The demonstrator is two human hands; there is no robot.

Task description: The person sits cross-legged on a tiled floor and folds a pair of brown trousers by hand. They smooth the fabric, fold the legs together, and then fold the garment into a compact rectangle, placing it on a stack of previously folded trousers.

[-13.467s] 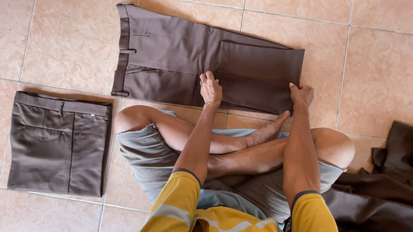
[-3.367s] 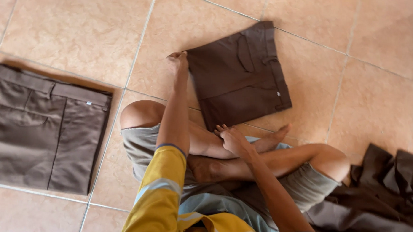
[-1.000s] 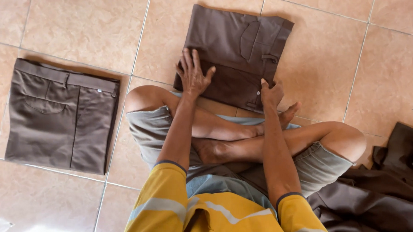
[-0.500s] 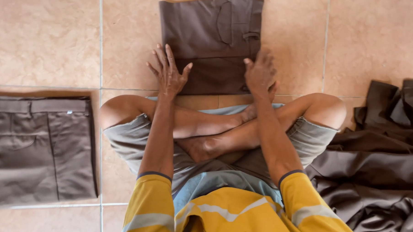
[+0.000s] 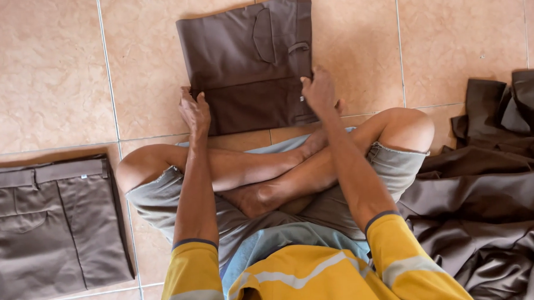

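Shifted since half a second ago: left hand (image 5: 194, 111) off the flat of the cloth and onto the near left corner, right hand (image 5: 319, 92) out to the right edge, folded brown trousers (image 5: 249, 68) squared up on the tiled floor (image 5: 57, 68) just beyond the crossed shins

Near to far, then. Closest in, yellow sleeves and grey shorts; to the left, a finished folded pair (image 5: 51, 228) lying flat; to the right, a loose heap of brown cloth (image 5: 493, 201)

Left hand curled nearly closed, fingers pinching the corner of the trousers. Right hand half closed, knuckles up, fingertips pressed on or hooked over the waistband edge; cannot tell whether truly gripped or merely pinned

Risks, as a judgement only: uneven pull from two unlike holds, skewing the fold so the upper layer slides off the lower; only the top layer caught at the left corner, letting the bundle open; fabric dragged on the tile and creased; a knee nudging the near edge
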